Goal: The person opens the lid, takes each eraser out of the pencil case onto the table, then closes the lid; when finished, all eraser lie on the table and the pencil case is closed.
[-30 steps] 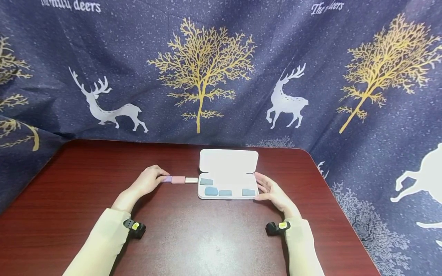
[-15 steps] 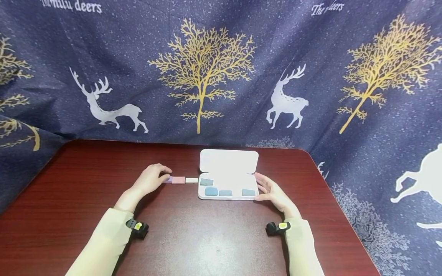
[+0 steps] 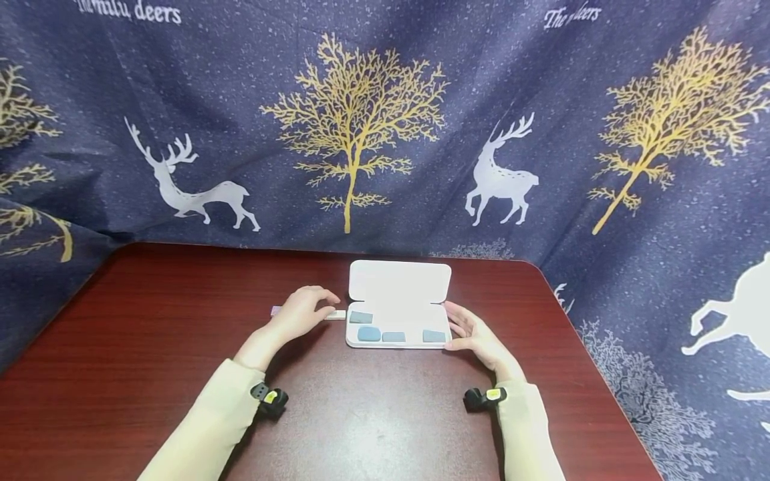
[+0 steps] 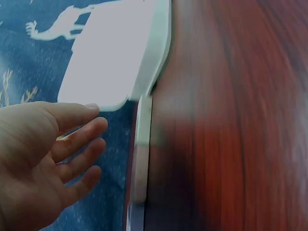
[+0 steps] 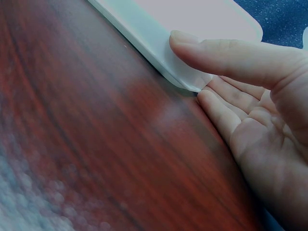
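Observation:
A white hinged case (image 3: 399,280) lies with its lid raised, and several blue-grey pieces (image 3: 369,333) sit inside its tray. My left hand (image 3: 299,312) hovers over a row of small blocks left of the case, fingers loosely bent and holding nothing. The white block (image 3: 338,314) at the row's right end shows just past my fingertips. In the left wrist view the pink block (image 4: 141,173) follows behind it; the head view hides it under my hand. A purple block (image 3: 276,310) peeks out to the left. My right hand (image 3: 476,336) holds the case's right end, thumb near its front corner.
The dark red wooden table (image 3: 373,407) reaches back to a blue cloth (image 3: 397,180) printed with deer and trees. Each sleeve carries a black wrist camera, the left camera (image 3: 271,399) and the right camera (image 3: 481,399).
My left hand has left the purple block and moved right along the row toward the white block. The right hand and the case have stayed put.

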